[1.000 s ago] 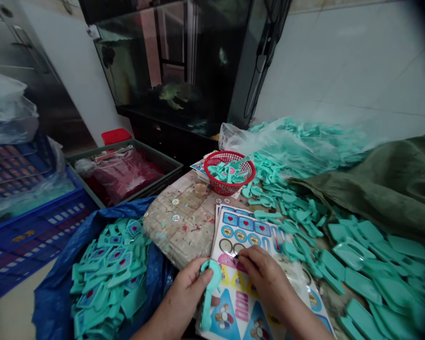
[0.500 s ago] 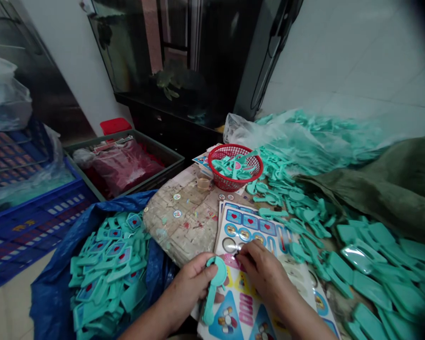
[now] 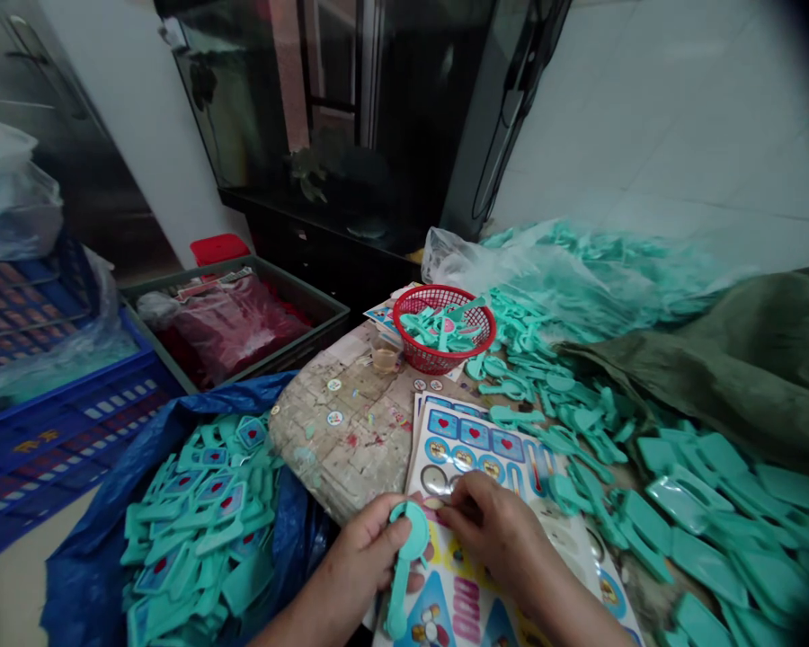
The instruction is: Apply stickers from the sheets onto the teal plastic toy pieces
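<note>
From where I stand, the left hand (image 3: 374,537) grips a teal round-headed piece (image 3: 413,539) by its head, at the lower middle of the frame, handle hanging down. Just beside it, the right hand (image 3: 499,526) has its fingertips pinched together over the sticker sheets (image 3: 473,435); whether a sticker sits between them I can't tell. If one does, I'd worry about it creasing or landing crooked should that piece tilt, and the loosely stacked sheets could slide under a tug. The right forearm hides part of the top sheet, and loose teal parts (image 3: 558,400) crowd the right of the desk (image 3: 327,463). A red basket (image 3: 437,361) stands beyond, at centre; a blue sack (image 3: 84,557) of stickered pieces fills the lower left.
</note>
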A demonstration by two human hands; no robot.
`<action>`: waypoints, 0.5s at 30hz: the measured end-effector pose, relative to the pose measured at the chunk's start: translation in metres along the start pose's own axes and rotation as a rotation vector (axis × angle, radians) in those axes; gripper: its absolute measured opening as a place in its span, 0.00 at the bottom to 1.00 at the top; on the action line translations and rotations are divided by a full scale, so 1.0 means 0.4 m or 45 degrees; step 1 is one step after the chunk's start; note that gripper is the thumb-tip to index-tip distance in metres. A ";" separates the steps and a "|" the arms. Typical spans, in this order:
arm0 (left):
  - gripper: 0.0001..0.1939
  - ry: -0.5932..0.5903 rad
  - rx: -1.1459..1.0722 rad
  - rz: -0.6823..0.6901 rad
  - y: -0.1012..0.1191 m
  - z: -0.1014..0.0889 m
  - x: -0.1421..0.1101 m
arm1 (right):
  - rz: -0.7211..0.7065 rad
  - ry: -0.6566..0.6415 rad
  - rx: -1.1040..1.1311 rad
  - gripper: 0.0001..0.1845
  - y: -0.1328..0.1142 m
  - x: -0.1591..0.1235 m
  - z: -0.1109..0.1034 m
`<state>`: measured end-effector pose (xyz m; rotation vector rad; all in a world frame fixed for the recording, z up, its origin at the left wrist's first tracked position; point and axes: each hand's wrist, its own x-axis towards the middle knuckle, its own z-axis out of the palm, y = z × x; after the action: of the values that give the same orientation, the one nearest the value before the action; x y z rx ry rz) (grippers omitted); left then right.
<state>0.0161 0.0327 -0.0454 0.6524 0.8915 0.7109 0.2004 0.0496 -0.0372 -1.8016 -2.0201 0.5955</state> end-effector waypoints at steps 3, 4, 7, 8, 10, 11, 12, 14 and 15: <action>0.15 0.012 -0.006 0.035 -0.012 -0.002 0.004 | 0.042 0.060 0.070 0.09 0.001 -0.022 -0.008; 0.15 0.021 -0.007 0.038 -0.014 -0.003 0.004 | 0.099 0.075 0.153 0.10 0.002 -0.029 -0.013; 0.15 0.052 0.004 0.025 -0.014 0.001 -0.002 | 0.295 0.105 0.532 0.14 0.001 -0.051 -0.030; 0.15 0.059 0.011 0.021 -0.011 0.004 -0.006 | 0.327 0.111 0.663 0.15 -0.003 -0.058 -0.036; 0.13 0.064 0.005 0.040 -0.002 0.015 -0.016 | 0.357 0.115 0.904 0.16 -0.020 -0.075 -0.043; 0.13 0.058 -0.016 0.069 0.003 0.022 -0.020 | 0.362 0.091 1.016 0.17 -0.031 -0.084 -0.044; 0.12 0.049 -0.057 0.103 0.007 0.030 -0.024 | 0.371 0.061 1.115 0.17 -0.044 -0.093 -0.043; 0.12 0.026 -0.159 0.164 0.014 0.046 -0.030 | 0.408 -0.005 1.262 0.17 -0.068 -0.108 -0.037; 0.13 0.013 -0.199 0.176 0.016 0.053 -0.031 | 0.432 -0.031 1.308 0.18 -0.078 -0.114 -0.032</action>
<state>0.0272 0.0225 -0.0246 0.5747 0.7967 0.8996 0.1863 0.0023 -0.0092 -1.4263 -1.0232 1.4202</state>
